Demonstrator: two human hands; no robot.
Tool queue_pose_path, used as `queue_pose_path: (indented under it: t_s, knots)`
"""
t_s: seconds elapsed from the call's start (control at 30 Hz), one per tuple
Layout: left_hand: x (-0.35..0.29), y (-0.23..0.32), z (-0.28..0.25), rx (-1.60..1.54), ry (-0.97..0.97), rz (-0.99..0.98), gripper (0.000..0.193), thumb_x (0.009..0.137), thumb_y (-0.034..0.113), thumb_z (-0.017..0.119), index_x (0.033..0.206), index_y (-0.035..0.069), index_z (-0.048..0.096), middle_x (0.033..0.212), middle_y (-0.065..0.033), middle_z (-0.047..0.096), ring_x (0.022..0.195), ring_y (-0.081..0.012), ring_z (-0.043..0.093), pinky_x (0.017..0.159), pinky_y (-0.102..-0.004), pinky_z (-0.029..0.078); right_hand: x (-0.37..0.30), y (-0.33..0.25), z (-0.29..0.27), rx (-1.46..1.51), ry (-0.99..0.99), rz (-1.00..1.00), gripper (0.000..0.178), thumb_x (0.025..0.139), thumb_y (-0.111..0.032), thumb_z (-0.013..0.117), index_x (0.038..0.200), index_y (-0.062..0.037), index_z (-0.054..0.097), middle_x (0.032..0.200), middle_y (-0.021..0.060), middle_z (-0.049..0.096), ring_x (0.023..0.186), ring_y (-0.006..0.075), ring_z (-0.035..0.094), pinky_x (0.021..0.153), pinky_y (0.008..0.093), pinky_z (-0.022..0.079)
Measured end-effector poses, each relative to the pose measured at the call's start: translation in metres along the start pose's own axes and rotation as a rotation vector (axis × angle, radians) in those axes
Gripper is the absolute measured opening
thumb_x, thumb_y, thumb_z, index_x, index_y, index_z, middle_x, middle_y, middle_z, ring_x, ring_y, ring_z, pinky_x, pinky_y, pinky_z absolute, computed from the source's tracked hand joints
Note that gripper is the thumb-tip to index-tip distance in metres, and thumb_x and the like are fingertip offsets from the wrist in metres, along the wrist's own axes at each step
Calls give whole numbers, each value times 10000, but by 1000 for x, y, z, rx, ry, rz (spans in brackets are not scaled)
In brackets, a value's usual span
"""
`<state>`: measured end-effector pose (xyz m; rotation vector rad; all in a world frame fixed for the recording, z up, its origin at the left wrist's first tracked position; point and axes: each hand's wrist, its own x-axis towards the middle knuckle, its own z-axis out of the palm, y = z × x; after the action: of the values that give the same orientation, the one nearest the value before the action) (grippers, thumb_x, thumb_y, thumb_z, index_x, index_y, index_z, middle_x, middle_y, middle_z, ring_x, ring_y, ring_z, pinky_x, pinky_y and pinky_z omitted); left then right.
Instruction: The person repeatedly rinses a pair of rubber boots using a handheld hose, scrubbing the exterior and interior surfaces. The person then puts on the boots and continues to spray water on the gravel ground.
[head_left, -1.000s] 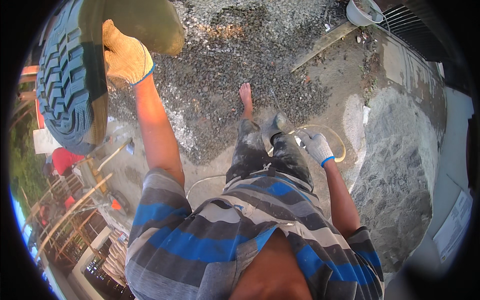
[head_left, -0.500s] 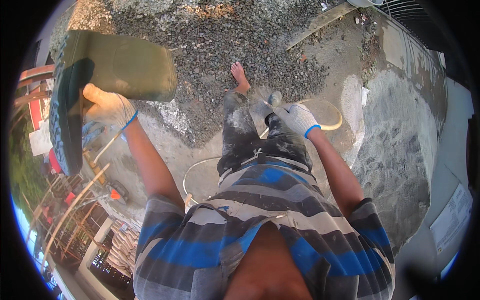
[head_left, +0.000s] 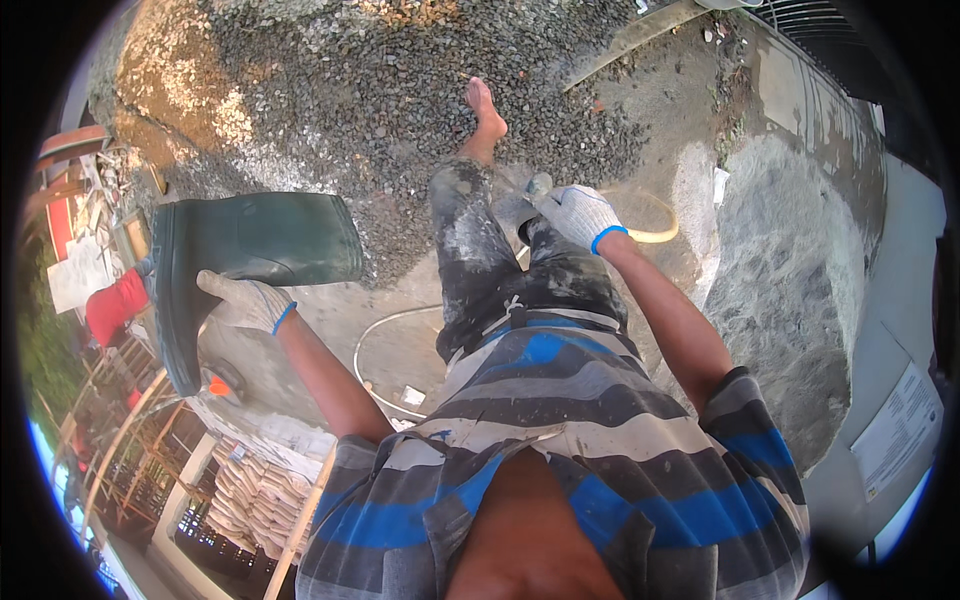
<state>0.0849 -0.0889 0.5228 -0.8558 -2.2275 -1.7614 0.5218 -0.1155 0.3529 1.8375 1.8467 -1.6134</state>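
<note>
A dark green rubber boot point(head_left: 270, 238) lies sideways in the air at the left, its sole toward the left edge. My left hand point(head_left: 248, 300), in a white knit glove with a blue cuff, grips it near the heel and instep. My gloved right hand point(head_left: 580, 215) is closed at my right lower leg, against a grey, boot-like edge point(head_left: 513, 208); what its fingers hold is hidden. My left foot point(head_left: 484, 105) is bare, stretched out over the gravel. My dark trousers point(head_left: 465, 240) carry pale smears.
Grey gravel point(head_left: 400, 130) spreads ahead, with a wooden plank point(head_left: 635, 42) beyond it. A pale hose point(head_left: 370, 345) curves over the concrete. At the right lies a heap of grey sand or cement point(head_left: 785, 290) by a wall. Stacked sacks point(head_left: 262, 490) and a red shape point(head_left: 115, 308) are at the left.
My left hand has brought the boot lower and turned it, so its side faces up and less of the tread shows. My bare left foot has swung further forward. The right hand stays at the leg.
</note>
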Motion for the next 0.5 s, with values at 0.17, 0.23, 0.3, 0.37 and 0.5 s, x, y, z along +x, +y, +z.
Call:
queue_pose_path:
  t_s: [0.17, 0.23, 0.3, 0.37, 0.5]
  knots:
    - [-6, 12, -4, 2, -13, -77, 764, 1061, 435, 683, 1426, -206, 484, 1411, -270, 611, 1210, -323, 646, 1043, -432, 546, -2, 3, -1, -2, 7, -32, 503, 1054, -489, 537, 1098, -48, 776, 1047, 254, 753, 1038, 481, 693, 916, 535, 542]
    - [-6, 12, -3, -12, -6, -33, 752, 1061, 426, 685, 1417, -208, 493, 1412, -264, 613, 1210, -321, 647, 1035, -425, 548, -4, -7, -9, -5, 28, -51, 496, 1056, -483, 541, 1104, -47, 774, 1045, 250, 753, 1043, 478, 692, 913, 533, 543]
    - [-5, 11, -3, 6, -35, 2, 741, 1060, 414, 690, 1416, -206, 497, 1415, -260, 613, 1210, -320, 648, 1030, -422, 550, -4, -7, -8, 12, 60, -88, 487, 1055, -477, 547, 1106, -49, 773, 1041, 248, 753, 1042, 477, 692, 910, 532, 545]
    - [-1, 6, -5, 55, -96, 29, 731, 1057, 399, 696, 1422, -202, 495, 1420, -259, 611, 1210, -322, 647, 1027, -422, 551, 1, 0, -2, 46, 106, -143, 475, 1051, -471, 555, 1103, -52, 773, 1032, 247, 753, 1037, 476, 693, 905, 531, 547]
    - [1, 8, -2, 31, -160, 78, 705, 1047, 366, 714, 1433, -185, 502, 1430, -263, 611, 1215, -324, 646, 1033, -430, 543, -4, -21, -9, -20, 32, -155, 455, 1049, -447, 549, 1095, -54, 775, 1054, 249, 753, 1034, 476, 695, 913, 538, 549]
